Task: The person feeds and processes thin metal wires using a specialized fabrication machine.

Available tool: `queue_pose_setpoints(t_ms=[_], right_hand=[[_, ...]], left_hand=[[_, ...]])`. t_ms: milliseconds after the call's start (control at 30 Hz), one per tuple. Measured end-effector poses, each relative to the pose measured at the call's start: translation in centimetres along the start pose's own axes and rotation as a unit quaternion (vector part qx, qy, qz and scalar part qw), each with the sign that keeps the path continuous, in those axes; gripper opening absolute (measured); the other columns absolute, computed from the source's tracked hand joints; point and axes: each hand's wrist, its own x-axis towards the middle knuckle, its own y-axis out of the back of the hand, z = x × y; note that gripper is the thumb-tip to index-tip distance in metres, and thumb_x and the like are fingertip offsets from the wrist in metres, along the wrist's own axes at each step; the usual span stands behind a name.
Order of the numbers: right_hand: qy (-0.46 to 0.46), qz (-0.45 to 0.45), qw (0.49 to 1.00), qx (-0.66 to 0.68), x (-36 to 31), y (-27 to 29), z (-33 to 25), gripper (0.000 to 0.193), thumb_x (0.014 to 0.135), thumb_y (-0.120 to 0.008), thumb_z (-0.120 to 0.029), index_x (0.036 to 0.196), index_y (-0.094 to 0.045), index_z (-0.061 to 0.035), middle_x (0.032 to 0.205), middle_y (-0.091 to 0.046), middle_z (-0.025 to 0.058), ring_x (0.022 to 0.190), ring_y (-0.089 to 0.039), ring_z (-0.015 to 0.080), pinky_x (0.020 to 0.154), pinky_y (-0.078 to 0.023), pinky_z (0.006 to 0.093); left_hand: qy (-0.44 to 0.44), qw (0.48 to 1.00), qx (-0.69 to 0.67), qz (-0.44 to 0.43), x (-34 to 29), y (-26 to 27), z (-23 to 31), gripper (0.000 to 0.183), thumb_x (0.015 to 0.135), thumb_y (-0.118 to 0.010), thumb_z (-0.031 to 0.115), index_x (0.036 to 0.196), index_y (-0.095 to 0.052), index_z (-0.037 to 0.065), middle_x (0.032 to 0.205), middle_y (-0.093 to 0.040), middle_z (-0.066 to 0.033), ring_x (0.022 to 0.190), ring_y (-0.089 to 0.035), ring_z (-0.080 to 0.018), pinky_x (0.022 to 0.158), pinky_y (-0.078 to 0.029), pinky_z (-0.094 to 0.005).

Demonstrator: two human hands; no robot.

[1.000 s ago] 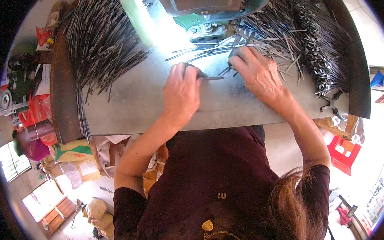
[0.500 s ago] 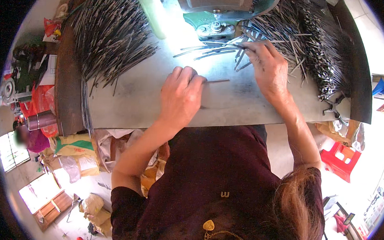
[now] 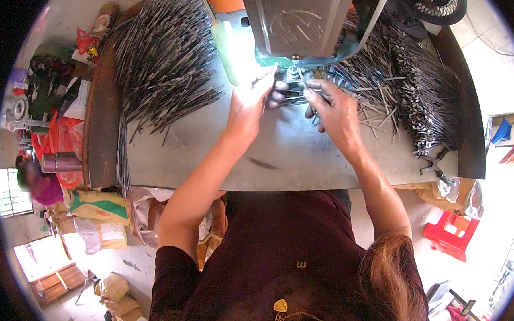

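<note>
Under the grey-housed machine (image 3: 297,27), my two hands meet close to its small metal fixture (image 3: 293,74). My right hand (image 3: 335,111) pinches a thin metal strip (image 3: 303,81) between thumb and fingers, its far end at the fixture. My left hand (image 3: 249,103) is just left of the fixture, fingers bent inward and partly washed out by glare; what they hold is hidden. Several dark strips (image 3: 294,98) lie between and below the fingers. To the right, a heap of loose flat strips (image 3: 378,80) spreads close to my right hand.
A large pile of thin dark metal rods (image 3: 167,59) covers the table's left side. Another dense pile (image 3: 423,93) runs along the right, with pliers (image 3: 437,165) at its near end. A bright lamp (image 3: 226,53) hangs left of the machine. A red stool (image 3: 451,235) stands at the right.
Both hands have moved in to the machine's fixture, the left one up from the front of the tabletop. The strip sticking out of my left hand no longer shows. The view has shifted slightly.
</note>
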Motion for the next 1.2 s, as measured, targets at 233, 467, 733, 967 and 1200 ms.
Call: queue_pose_setpoints(t_ms=[233,467,733,967,1200], right_hand=[[0.045,0.015,0.998,-0.030,1.0,-1.3,0.6,0.023,0.091,-0.058,-0.021,0.107,-0.063,-0.0044,0.058,-0.057,0.0055,0.048,-0.055,0.0097,0.048,-0.044,0.0283],[0.056,0.044,0.997,-0.035,0.5,-1.5,0.3,0.019,0.092,-0.058,-0.019,0.105,-0.063,-0.0055,0.057,-0.055,0.0072,0.048,-0.053,0.0110,0.049,-0.043,0.0300],[0.092,0.059,0.993,-0.043,0.9,-1.7,1.0,0.019,0.091,-0.059,-0.017,0.105,-0.063,-0.0048,0.060,-0.056,0.0081,0.049,-0.053,0.0108,0.049,-0.043,0.0295],[0.058,0.054,0.997,-0.021,0.7,-1.8,-0.1,0.019,0.092,-0.059,-0.016,0.105,-0.063,-0.0039,0.065,-0.059,0.0082,0.051,-0.054,0.0105,0.050,-0.045,0.0286],[0.029,0.045,0.998,-0.019,0.7,-2.7,0.5,0.020,0.092,-0.057,-0.015,0.107,-0.060,-0.0028,0.067,-0.062,0.0086,0.050,-0.058,0.0124,0.047,-0.045,0.0291]], left_hand=[[0.031,0.999,0.008,0.023,1.0,-1.3,-1.0,0.036,0.086,-0.064,0.014,0.120,-0.059,0.003,0.089,-0.062,0.0006,0.071,-0.053,-0.0057,0.060,-0.040,-0.0187],[0.043,0.999,-0.017,0.005,1.7,-0.6,-1.4,0.035,0.086,-0.063,0.011,0.118,-0.058,-0.001,0.086,-0.062,0.0005,0.069,-0.052,-0.0044,0.059,-0.041,-0.0180],[0.058,0.997,-0.040,-0.027,1.8,-0.1,-1.2,0.028,0.088,-0.062,0.013,0.112,-0.061,-0.001,0.084,-0.063,0.0006,0.067,-0.052,-0.0040,0.058,-0.041,-0.0169],[0.043,0.998,-0.030,-0.041,1.7,-0.3,-1.1,0.027,0.087,-0.062,0.011,0.110,-0.062,-0.002,0.083,-0.063,-0.0003,0.069,-0.053,-0.0042,0.060,-0.042,-0.0168],[0.033,0.998,-0.051,0.010,1.0,-1.2,-1.6,0.027,0.086,-0.063,0.010,0.109,-0.064,-0.003,0.082,-0.064,-0.0007,0.069,-0.053,-0.0059,0.060,-0.040,-0.0185]])
